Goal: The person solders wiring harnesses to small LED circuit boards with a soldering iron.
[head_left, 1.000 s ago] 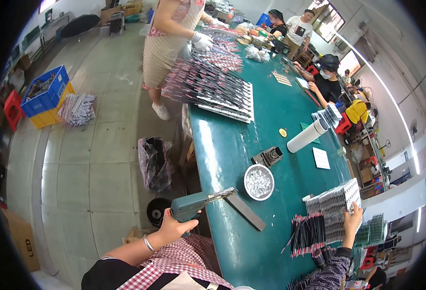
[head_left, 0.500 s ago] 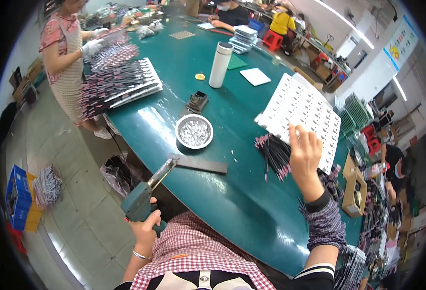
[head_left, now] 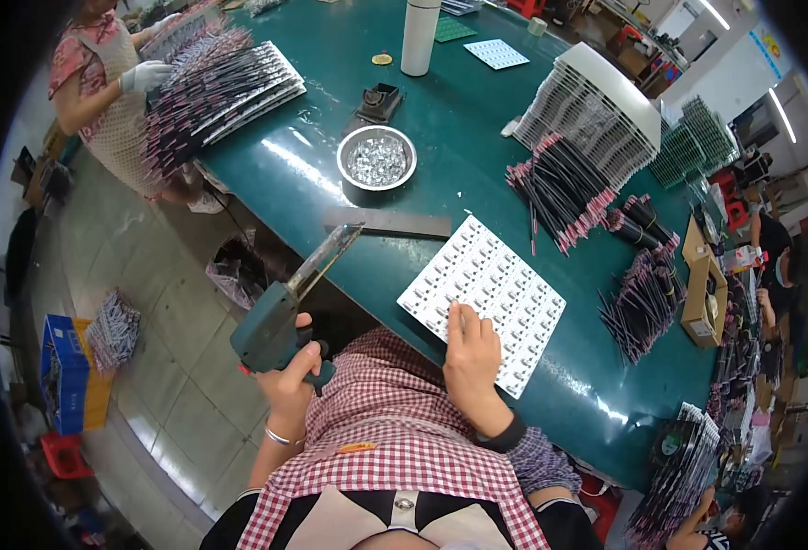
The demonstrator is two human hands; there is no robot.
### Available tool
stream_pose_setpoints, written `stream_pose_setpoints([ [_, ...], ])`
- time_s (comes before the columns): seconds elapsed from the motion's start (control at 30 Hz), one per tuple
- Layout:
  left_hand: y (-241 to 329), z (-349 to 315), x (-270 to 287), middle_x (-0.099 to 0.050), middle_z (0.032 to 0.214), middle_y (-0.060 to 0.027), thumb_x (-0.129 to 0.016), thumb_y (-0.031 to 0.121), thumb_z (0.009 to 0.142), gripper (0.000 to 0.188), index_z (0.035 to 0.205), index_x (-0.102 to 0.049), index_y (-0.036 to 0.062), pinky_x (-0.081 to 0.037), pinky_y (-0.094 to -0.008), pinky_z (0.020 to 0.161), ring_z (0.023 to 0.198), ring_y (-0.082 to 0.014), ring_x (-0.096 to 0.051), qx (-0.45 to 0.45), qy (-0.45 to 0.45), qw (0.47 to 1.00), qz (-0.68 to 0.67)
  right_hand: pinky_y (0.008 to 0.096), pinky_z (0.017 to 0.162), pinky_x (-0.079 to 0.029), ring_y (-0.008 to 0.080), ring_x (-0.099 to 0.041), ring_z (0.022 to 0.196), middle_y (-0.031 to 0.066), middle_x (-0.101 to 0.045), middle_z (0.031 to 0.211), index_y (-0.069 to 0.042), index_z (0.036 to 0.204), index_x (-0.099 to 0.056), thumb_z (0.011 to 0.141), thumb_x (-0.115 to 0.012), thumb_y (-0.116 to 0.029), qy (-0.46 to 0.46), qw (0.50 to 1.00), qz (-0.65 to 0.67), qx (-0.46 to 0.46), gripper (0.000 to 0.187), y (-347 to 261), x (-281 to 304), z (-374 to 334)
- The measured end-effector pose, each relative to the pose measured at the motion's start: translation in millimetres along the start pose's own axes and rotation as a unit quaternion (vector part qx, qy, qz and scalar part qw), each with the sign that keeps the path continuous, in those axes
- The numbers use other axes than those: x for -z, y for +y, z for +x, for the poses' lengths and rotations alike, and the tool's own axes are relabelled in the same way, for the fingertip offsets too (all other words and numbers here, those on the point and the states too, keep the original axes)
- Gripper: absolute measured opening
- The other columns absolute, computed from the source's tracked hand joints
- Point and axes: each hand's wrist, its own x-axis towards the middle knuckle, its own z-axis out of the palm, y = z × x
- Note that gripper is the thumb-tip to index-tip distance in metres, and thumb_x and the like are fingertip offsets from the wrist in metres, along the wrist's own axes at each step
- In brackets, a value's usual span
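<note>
My left hand [head_left: 292, 374] is wrapped round the grip of a dark green, pistol-shaped soldering gun [head_left: 271, 325]. Its long metal nose slants up and away, the tip close to a dark flat bar [head_left: 395, 223] on the table. Over the near edge of a white circuit board panel [head_left: 505, 298] lies my right hand [head_left: 472, 353], fingers on its face and thumb hidden. Rows of small parts cover this panel, which sits at the table's near edge. Beyond the bar stands a round metal bowl [head_left: 376, 160] of small shiny pieces.
More white panels stand in a stack [head_left: 596, 101] at the far right. Black wires [head_left: 564, 192] with pink ends lie before it, beside an open carton [head_left: 704, 302]. A white flask [head_left: 419, 37] stands at the back. At the left, a gloved co-worker [head_left: 101, 101] handles wired panels.
My right hand has come from the stack toward me with a panel, now in front of me. The view has shifted downward. My left hand keeps the soldering gun.
</note>
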Motion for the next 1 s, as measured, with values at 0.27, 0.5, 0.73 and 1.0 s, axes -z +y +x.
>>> stream_pose_setpoints([
  [0.27,-6.0,9.5,9.7,-0.063,0.117,-0.0160,-0.062,-0.011,0.079,0.052,0.129,-0.052,-0.0018,-0.045,-0.0265,0.052,0.062,-0.0132,-0.056,-0.009,0.030,0.999,0.007,0.0414,0.085,-0.046,0.0341,-0.055,0.102,0.0195,-0.054,0.127,0.002,0.130,-0.054,0.079,-0.074,-0.020,-0.102,0.985,0.137,0.010,0.059,0.2,2.4,2.7],
  [0.5,-6.6,19.3,5.5,-0.065,0.112,-0.0136,-0.062,-0.011,0.077,0.050,0.125,-0.054,-0.0017,-0.045,-0.0261,0.051,0.061,-0.0125,-0.056,-0.006,0.068,0.998,-0.002,0.0445,0.093,-0.047,0.0375,-0.054,0.112,0.0187,-0.055,0.129,-0.001,0.128,-0.056,0.077,-0.073,-0.005,-0.052,0.968,0.218,0.112,0.054,26.7,-11.3,109.5],
  [0.73,3.5,18.0,10.9,-0.066,0.089,-0.0065,-0.067,-0.005,0.080,0.034,0.113,-0.063,-0.0018,-0.045,-0.0252,0.052,0.058,-0.0100,-0.054,-0.012,0.111,0.993,0.032,0.0450,0.092,-0.042,0.0364,-0.052,0.107,0.0165,-0.057,0.119,-0.002,0.128,-0.057,0.075,-0.072,-0.001,-0.078,0.942,0.275,0.174,0.055,28.9,-81.5,155.9],
  [1.0,-10.9,31.6,15.3,-0.063,0.073,-0.0026,-0.071,-0.003,0.080,0.029,0.108,-0.067,-0.0009,-0.044,-0.0239,0.050,0.055,-0.0080,-0.054,0.000,0.130,0.991,0.012,0.0440,0.086,-0.045,0.0356,-0.053,0.101,0.0162,-0.058,0.109,-0.002,0.124,-0.059,0.069,-0.070,0.009,-0.055,0.930,0.284,0.228,0.057,34.5,-67.5,157.4],
])
